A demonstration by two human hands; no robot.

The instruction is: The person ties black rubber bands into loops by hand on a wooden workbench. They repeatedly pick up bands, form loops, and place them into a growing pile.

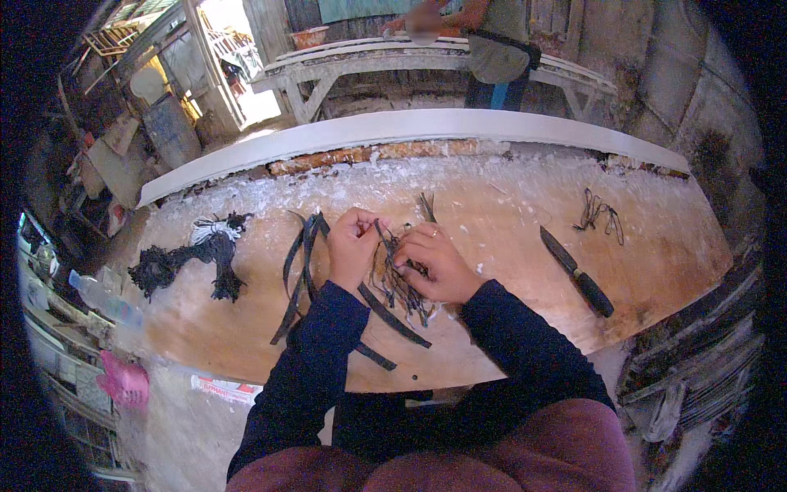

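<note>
My left hand (352,248) is closed in a pinch on the upper end of a thin black cord, at the middle of the wooden tabletop. Close beside it, my right hand (436,261) has its fingers curled in on the same tangle of dark cords (399,289), which hangs down between the two hands; its fingertips are partly hidden. Several flat black strips (395,318) lie under and around my left wrist, some looping up past it. Beyond my right hand, a short dark strip end (427,207) pokes out.
A knife (579,273) with a black handle lies to the right, below some loose thin cords (602,216). At left sits a heap of black cords (184,264) with white ones (218,230). A raised white ledge (426,125) borders the far side. Another person (498,49) stands beyond.
</note>
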